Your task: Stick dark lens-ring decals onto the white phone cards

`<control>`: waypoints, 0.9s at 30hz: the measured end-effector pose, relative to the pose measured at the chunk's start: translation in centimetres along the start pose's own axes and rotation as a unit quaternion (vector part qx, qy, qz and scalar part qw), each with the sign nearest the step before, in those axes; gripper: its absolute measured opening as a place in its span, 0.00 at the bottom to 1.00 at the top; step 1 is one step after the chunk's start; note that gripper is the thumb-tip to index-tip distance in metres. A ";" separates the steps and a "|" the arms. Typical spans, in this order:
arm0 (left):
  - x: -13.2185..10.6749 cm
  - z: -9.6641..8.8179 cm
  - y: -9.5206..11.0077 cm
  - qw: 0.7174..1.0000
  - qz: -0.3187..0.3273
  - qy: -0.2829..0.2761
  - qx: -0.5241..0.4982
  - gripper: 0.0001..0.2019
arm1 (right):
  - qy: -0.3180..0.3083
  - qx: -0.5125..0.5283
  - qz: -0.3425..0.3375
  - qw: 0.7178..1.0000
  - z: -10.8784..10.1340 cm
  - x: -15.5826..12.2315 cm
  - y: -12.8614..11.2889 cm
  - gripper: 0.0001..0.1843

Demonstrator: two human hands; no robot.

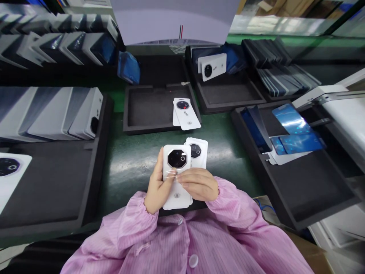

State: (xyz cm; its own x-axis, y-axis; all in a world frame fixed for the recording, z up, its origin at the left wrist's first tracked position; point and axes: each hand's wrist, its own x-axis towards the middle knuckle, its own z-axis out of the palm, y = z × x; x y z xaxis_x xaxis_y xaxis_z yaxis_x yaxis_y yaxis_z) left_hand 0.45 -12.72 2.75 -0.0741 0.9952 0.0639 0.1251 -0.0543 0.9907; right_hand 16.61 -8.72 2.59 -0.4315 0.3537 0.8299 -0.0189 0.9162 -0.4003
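My left hand [159, 186] is closed around the left side of a small stack of white phone back panels. The top panel [169, 196] has a large black camera area with a light rim and a small round mark lower down. Across its middle, fingers pressed together, lies my right hand [199, 183]; a thin, clear, shiny strip [171, 172] shows at its fingertips and my left thumb. What the right fingertips pinch is partly hidden. Just behind the held stack, more white panels [201, 150] lie on the green table, partly covered by it.
A black tray [148, 110] ahead holds white panels [186, 116] at its right edge. Another tray [228, 93] stands behind it. Blue sheets [296, 121] lie in the right tray [313, 190]. Rows of white boxes [51, 110] fill the left tray [57, 182].
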 end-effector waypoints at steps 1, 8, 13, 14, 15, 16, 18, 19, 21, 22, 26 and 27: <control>0.0 0.0 0.0 1.000 0.003 0.002 0.003 0.32 | 0.000 -0.004 0.001 1.000 0.0 0.0 0.0 0.14; -0.1 0.0 -0.1 1.000 0.009 -0.003 0.001 0.33 | -0.004 -0.025 -0.001 1.000 -0.2 0.3 0.0 0.09; -0.2 0.1 -0.1 1.000 -0.019 0.003 -0.015 0.32 | 0.010 -0.068 0.024 0.997 -0.3 0.3 -0.2 0.10; -0.3 0.1 -0.1 0.999 -0.035 0.001 -0.023 0.32 | 0.016 -0.091 0.038 0.995 -0.3 0.3 -0.3 0.12; -0.4 0.2 0.0 0.998 -0.054 -0.004 -0.036 0.33 | 0.029 -0.120 0.061 0.990 -0.3 0.3 -0.3 0.14; -0.4 0.3 0.0 0.996 -0.076 -0.014 -0.054 0.33 | 0.046 -0.152 0.092 0.983 -0.3 0.4 -0.3 0.17; -0.5 0.4 0.2 0.986 -0.124 -0.040 -0.101 0.35 | 0.074 -0.198 0.188 0.959 -0.5 0.6 -0.3 0.25; -0.4 0.4 0.3 0.981 -0.144 -0.052 -0.122 0.35 | 0.075 -0.198 0.243 0.947 -0.6 0.7 -0.2 0.28; -0.3 0.4 0.6 0.970 -0.176 -0.068 -0.156 0.37 | 0.047 -0.150 0.339 0.927 -1.1 0.8 0.1 0.30; -0.3 0.4 0.7 0.964 -0.189 -0.073 -0.173 0.37 | 0.035 -0.115 0.375 0.919 -1.5 0.9 0.4 0.27; 0.0 0.3 0.9 0.941 -0.221 -0.080 -0.244 0.38 | 0.214 -0.020 0.458 0.863 -4.2 0.4 1.7 0.19; 0.1 0.2 0.9 0.937 -0.225 -0.073 -0.256 0.38 | 0.295 -0.013 0.456 0.840 -5.0 0.2 2.0 0.19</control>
State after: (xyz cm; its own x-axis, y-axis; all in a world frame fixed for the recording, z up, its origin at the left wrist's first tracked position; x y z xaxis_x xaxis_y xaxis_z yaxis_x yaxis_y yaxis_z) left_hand 0.79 -12.62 3.64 0.1353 0.9252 -0.3544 -0.3810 0.3788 0.8434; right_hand 20.93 -5.83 3.89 0.2655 0.9351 0.2349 0.1006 0.2154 -0.9713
